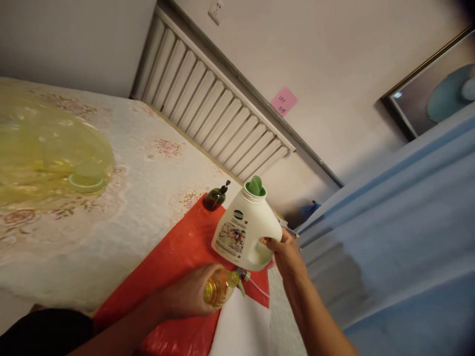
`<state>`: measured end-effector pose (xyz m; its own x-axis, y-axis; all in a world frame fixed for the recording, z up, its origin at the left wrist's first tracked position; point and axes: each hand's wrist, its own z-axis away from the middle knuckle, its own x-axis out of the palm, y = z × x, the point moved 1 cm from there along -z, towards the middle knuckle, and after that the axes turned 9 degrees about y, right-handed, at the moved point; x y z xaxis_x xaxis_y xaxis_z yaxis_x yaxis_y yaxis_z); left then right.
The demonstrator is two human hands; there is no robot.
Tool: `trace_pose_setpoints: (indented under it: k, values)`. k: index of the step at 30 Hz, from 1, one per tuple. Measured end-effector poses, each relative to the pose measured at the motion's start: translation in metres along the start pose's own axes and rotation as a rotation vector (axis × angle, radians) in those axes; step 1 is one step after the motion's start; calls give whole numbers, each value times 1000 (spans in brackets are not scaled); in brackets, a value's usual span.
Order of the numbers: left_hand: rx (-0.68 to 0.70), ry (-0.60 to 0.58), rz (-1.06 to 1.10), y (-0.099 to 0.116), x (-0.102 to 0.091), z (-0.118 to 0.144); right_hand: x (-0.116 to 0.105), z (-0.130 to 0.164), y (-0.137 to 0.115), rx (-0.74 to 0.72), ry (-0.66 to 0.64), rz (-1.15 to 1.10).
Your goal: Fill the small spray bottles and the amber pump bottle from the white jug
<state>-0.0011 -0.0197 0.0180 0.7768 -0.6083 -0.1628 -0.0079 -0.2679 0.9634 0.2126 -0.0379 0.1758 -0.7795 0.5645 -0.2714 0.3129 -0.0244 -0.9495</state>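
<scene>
My right hand (284,247) grips a white detergent jug (243,227) by its handle. The jug is uncapped, slightly tilted, and a green spout (256,185) shows in its mouth. In my left hand (191,291) is a small clear bottle (218,288) of yellow liquid, its neck turned to the right, below the jug. Beyond that neck a spray head (243,275) with a pale tube is partly hidden. Under both hands lies a red plastic sheet (174,262), with a white sheet (243,324) at its lower right. A dark green pump bottle (214,199) stands at its far edge.
A translucent yellow plastic bag (55,148) spreads over the flowered tablecloth (148,178) at left; a pale green ring-shaped piece (86,184) shows at it. A white radiator (215,99) runs along the wall behind the table. Blue curtain (389,237) hangs at right.
</scene>
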Motion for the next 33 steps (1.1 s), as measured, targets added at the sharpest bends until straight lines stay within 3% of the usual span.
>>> trace_pose_setpoints:
  k: [7, 12, 15, 18, 24, 28, 33]
  values:
    - [64, -21, 0, -5, 2, 1, 66, 4, 40, -37, -32, -182]
    - [37, -54, -16, -15, 4, 1, 87, 14, 68, -29, -105, -138]
    - [18, -82, 6, -17, 4, 0, 74, 14, 75, -31, -190, -19]
    - [-42, -119, 26, -13, 3, 0, 43, 9, 81, -25, -269, 170]
    - [-101, -116, 41, -13, 1, 4, -14, 9, 122, -6, -193, 702]
    - [-120, -63, 17, -23, 3, 11, -21, 23, 147, -2, -192, 943]
    - [-167, 10, -149, -26, 12, 16, -22, 33, 151, -26, -255, 1036]
